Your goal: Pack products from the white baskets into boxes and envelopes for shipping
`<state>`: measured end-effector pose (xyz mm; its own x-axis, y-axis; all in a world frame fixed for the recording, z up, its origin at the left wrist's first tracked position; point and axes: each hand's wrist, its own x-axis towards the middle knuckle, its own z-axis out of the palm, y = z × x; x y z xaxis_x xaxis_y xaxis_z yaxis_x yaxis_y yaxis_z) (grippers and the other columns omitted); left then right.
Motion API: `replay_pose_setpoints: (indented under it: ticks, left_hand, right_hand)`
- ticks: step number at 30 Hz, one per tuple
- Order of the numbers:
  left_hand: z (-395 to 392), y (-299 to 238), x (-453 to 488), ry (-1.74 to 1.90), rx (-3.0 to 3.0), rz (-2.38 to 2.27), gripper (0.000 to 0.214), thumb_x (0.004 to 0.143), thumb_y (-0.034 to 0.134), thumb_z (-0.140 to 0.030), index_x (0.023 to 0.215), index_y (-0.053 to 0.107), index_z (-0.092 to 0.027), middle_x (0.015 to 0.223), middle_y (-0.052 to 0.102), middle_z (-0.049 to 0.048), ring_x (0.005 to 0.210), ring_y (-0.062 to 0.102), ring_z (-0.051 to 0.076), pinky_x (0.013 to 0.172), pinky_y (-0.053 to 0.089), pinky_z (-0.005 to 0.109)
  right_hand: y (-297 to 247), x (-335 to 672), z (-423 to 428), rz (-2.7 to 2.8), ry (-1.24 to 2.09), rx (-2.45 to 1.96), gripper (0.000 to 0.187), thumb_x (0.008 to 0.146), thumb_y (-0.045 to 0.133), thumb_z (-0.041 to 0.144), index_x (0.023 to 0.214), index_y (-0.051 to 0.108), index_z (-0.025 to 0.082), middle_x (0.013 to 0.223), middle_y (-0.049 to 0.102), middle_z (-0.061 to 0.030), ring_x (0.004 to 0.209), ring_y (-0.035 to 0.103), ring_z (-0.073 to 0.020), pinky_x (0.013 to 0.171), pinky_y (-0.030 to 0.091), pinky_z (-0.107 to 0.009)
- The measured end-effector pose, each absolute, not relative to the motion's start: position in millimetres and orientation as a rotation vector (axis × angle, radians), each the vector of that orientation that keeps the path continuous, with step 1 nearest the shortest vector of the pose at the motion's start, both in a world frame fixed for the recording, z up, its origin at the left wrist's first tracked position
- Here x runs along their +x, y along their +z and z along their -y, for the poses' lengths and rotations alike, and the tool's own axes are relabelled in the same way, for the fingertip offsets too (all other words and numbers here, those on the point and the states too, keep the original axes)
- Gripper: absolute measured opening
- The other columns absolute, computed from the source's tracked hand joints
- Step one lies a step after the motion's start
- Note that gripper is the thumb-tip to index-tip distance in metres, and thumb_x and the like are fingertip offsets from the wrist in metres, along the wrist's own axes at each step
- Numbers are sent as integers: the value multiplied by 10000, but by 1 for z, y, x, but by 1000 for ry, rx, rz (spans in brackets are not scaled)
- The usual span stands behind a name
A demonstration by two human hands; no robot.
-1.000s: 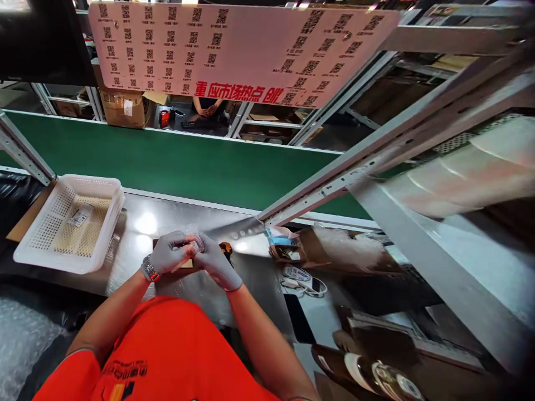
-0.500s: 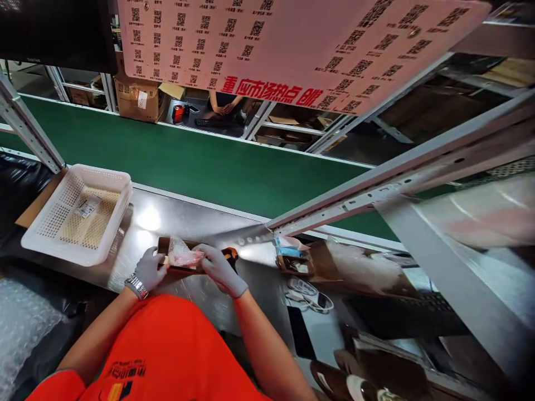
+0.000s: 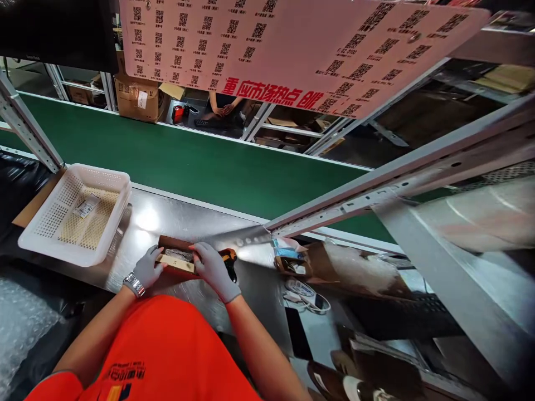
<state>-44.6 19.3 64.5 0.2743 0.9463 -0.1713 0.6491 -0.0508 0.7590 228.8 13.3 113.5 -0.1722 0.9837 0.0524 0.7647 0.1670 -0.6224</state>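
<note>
A bare strip of the shiny steel worktop [image 3: 175, 220] lies open between the white perforated plastic basket [image 3: 73, 214] at its left edge and the small brown cardboard box [image 3: 178, 259] near its front edge. Behind, the green conveyor belt [image 3: 200, 164] runs clear along the back edge. To the right, a slanting grey metal frame bar [image 3: 376, 186] crosses overhead, and an orange-and-black handheld scanner [image 3: 229, 260] sits just beside the box. Cardboard clutter [image 3: 301, 259] crowds the right end.
</note>
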Motion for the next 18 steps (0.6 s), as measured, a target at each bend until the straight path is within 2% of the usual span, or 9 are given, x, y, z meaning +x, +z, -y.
replay_pose_setpoints:
  ticks: [5,7,9,11,14,18]
  left_hand:
    - [-22,61,-45,582,1729,-1416,697,975,733,-237,1661,628,-181,1675,662,192,1550,644,356,1314,525,493]
    - [-23,63,-44,541,1702,-1435,736,978,737,-273,1694,593,-183,1695,644,200,1541,656,370,1301,535,503]
    - [-24,63,-43,476,1679,-1464,779,989,728,-316,1730,546,-159,1743,592,227,1570,635,387,1313,523,520]
    - [-25,62,-43,444,1681,-1465,798,1007,702,-342,1752,511,-129,1781,540,247,1625,584,393,1348,485,528]
    - [-26,55,-44,447,1707,-1438,810,1017,674,-350,1767,482,-111,1801,517,243,1664,541,378,1395,430,534]
    - [-30,47,-48,415,1750,-1363,831,1015,633,-338,1788,447,-92,1813,500,241,1709,479,367,1437,367,552]
  right_hand:
    - [106,220,-25,2399,1030,-1596,329,1025,674,189,1290,861,240,1353,851,-114,1266,781,-285,1085,585,-373]
    - [106,217,-36,2552,986,-1690,389,994,757,228,1370,844,274,1402,836,-119,1284,784,-312,1049,592,-365]
    - [108,214,-42,2647,798,-1846,543,965,798,238,1505,778,295,1417,820,-151,1252,797,-346,982,602,-373]
    - [109,212,-44,2674,632,-1971,570,1008,711,194,1571,733,284,1359,825,-186,1187,816,-356,927,600,-382]
    - [111,211,-41,2664,588,-2022,523,1089,515,136,1526,766,277,1245,847,-192,1118,834,-326,890,588,-364]
    - [111,218,-35,2685,565,-2019,477,1117,518,178,1487,789,310,1209,859,-168,1088,841,-304,883,583,-345]
